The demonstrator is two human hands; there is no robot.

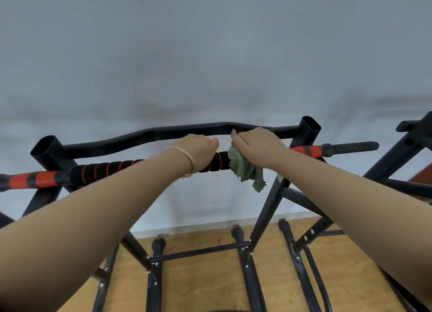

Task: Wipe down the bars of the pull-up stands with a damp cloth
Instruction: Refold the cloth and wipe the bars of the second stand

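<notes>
Both hands on the padded bar (117, 166), top of the pull-up stand (268, 208).
Left hand (198, 151) curled round the foam grip; right hand (254, 145) clamps the green cloth (245, 169) onto the bar, its tail hanging below.

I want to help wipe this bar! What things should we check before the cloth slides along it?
1. Cloth held firmly: ok. The right hand grips the green cloth.
2. Cloth on the bar: ok. It is bunched against the padded bar, with a tail hanging below.
3. Bar steadied: ok. The left hand grips the padded bar beside the cloth.
4. Way clear to slide left: not ok. The left hand sits right next to the cloth.
5. Cloth damp enough: cannot tell.
6. Curved back bar already wiped: cannot tell.
</notes>
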